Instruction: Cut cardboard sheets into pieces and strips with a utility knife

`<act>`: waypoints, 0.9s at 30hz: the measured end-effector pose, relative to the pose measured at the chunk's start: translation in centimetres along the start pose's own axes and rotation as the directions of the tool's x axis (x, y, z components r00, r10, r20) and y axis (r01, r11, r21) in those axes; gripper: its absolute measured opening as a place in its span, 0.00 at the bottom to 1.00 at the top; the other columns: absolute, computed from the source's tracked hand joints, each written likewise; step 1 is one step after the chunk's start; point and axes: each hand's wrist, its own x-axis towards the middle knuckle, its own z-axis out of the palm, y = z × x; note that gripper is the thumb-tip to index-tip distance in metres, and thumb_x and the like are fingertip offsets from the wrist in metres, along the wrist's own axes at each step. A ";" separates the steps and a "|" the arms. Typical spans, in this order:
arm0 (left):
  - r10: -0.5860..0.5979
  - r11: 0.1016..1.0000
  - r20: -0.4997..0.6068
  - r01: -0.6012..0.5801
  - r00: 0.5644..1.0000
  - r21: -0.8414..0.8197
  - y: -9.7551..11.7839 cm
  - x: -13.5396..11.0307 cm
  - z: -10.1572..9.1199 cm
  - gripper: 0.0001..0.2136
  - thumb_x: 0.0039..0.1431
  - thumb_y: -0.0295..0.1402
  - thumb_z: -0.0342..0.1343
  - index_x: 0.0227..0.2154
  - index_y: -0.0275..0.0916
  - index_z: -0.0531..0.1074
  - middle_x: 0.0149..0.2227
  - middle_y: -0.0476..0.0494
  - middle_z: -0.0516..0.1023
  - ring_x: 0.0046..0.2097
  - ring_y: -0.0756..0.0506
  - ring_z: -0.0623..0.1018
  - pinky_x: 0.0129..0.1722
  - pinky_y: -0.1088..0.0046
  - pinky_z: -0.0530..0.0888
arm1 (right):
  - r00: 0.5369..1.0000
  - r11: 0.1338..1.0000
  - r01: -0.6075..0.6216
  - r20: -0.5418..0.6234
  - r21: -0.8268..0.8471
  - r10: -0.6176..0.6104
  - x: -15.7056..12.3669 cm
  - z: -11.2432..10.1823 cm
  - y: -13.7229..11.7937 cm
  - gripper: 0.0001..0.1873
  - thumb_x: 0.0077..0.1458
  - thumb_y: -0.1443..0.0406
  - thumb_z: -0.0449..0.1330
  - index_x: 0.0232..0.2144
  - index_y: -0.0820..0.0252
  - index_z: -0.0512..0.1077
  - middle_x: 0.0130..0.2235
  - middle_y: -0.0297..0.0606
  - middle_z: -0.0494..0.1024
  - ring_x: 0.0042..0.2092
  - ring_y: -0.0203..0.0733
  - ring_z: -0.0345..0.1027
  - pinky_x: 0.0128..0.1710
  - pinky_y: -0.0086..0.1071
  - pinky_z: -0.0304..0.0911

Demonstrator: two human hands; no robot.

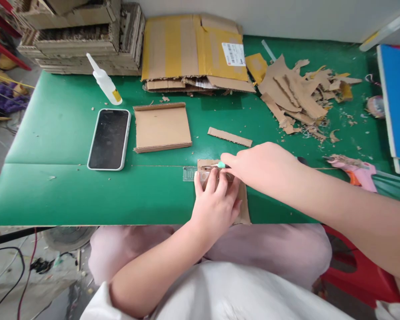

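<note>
My left hand (216,195) lies with fingers spread, pressing a clear plastic ruler (189,174) down on a piece of cardboard (244,206) at the table's front edge. Just above those fingertips, my right hand (243,162) is closed around a craft knife (221,165) with a mint-green part near its tip. The thin blade points left along the ruler's far edge; its exact contact with the cardboard is too small to make out. Beyond the hands lie a narrow cardboard strip (230,137) and a shallow cardboard tray (162,126) with raised edges.
A phone (109,140) and a white glue bottle (105,82) are on the left. Stacked cardboard frames (86,49) and a taped carton (193,49) stand at the back. Cardboard scraps (300,93), a pink glue gun (353,169) and a blue board (398,98) occupy the right.
</note>
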 end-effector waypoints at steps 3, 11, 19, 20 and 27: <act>0.001 1.000 0.007 -0.001 1.000 -0.006 0.0 0.0 -0.1 0.21 0.61 0.39 0.44 0.56 0.40 0.64 0.56 0.34 0.68 0.58 0.34 0.65 0.53 0.40 0.63 | 1.000 1.000 0.011 0.007 0.017 -0.011 0.1 -0.2 0.0 0.13 0.55 0.70 0.47 0.43 0.61 0.65 0.27 0.41 0.76 0.27 0.44 0.71 0.21 0.30 0.47; 0.001 1.000 -0.001 -0.001 1.000 0.003 0.0 -0.1 0.0 0.21 0.61 0.39 0.44 0.56 0.41 0.65 0.56 0.35 0.68 0.58 0.34 0.65 0.53 0.40 0.63 | 1.000 1.000 0.011 0.013 0.022 -0.012 0.3 0.0 0.0 0.13 0.56 0.70 0.47 0.43 0.62 0.66 0.29 0.43 0.77 0.30 0.45 0.72 0.22 0.30 0.49; 0.019 1.000 -0.004 -0.019 1.000 0.024 0.0 -0.1 0.1 0.22 0.62 0.40 0.45 0.56 0.40 0.64 0.56 0.33 0.68 0.58 0.33 0.65 0.52 0.40 0.63 | 0.999 1.000 0.008 0.049 0.025 -0.009 0.4 -0.3 0.9 0.14 0.61 0.62 0.45 0.42 0.61 0.66 0.29 0.44 0.77 0.31 0.44 0.72 0.24 0.30 0.49; 0.018 1.000 0.000 -0.018 1.000 0.024 0.0 -0.1 0.1 0.22 0.62 0.40 0.45 0.57 0.40 0.64 0.56 0.33 0.67 0.58 0.33 0.65 0.52 0.40 0.63 | 0.999 1.000 0.008 0.053 0.030 -0.010 0.5 -0.3 0.9 0.14 0.62 0.62 0.44 0.41 0.61 0.66 0.29 0.44 0.77 0.31 0.44 0.72 0.24 0.29 0.49; 0.015 1.000 0.005 -0.015 1.000 0.016 0.0 -0.1 0.1 0.21 0.62 0.40 0.45 0.56 0.41 0.65 0.56 0.33 0.68 0.58 0.33 0.66 0.52 0.39 0.63 | 1.000 0.999 0.002 0.019 0.055 -0.003 1.0 0.1 1.0 0.14 0.61 0.61 0.45 0.40 0.60 0.67 0.26 0.41 0.75 0.30 0.42 0.71 0.24 0.29 0.47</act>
